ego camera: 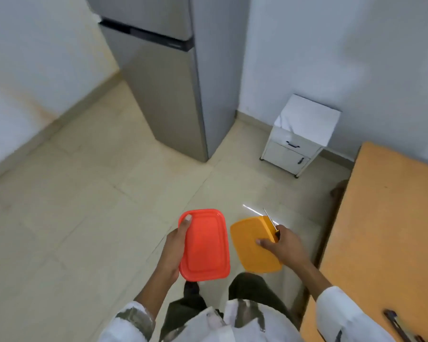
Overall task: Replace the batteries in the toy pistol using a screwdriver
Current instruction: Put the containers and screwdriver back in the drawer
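Left hand (177, 245) and right hand (283, 244) extended forward, fingers (263, 242) curled, gripping.

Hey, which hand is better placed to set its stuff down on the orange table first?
Right, probably. The right hand, holding the yellow container and the screwdriver together, is on the side nearest the orange table. The left hand, gripping the red container, is farther from it.

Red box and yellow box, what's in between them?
Nothing: the head view shows only bare floor between the red box and yellow box.
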